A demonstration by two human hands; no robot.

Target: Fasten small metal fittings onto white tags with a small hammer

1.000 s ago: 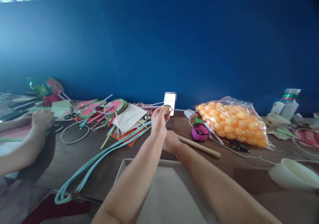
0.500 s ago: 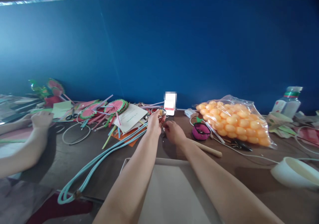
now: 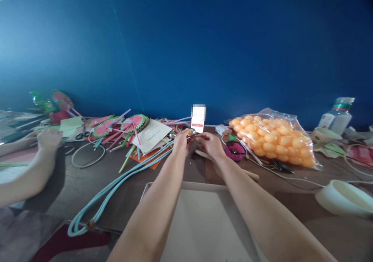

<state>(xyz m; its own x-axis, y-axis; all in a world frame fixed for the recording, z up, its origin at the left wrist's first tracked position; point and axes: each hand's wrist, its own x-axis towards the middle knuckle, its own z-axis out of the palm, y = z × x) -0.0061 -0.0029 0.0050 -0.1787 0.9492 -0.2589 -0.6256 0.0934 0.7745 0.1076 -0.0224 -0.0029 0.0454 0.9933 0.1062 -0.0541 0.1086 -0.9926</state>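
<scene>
— What have the hands got?

— My left hand (image 3: 180,142) is pinching a small round gold-and-silver object (image 3: 190,132) between thumb and fingertips. It sits left of the clear plastic bag of orange balls (image 3: 271,139), a fair way off it. My right hand (image 3: 211,145) meets it from the bag's side, with the fingers bunched and the tips against the object. I cannot tell whether that hand actually grips it.

— What's around them?

— A white upright card with a red stripe (image 3: 198,123) stands just behind the object, also left of the bag. A magenta round holder (image 3: 234,152) lies at the bag's near left corner, and a wooden stick (image 3: 253,175) runs in front of the bag. Further left of the bag are pink-and-green pleated paper fans (image 3: 135,123) and a loop of pale teal tubing (image 3: 116,184). Far left of the bag, another person's hand (image 3: 49,138) rests on the brown table (image 3: 291,192).
</scene>
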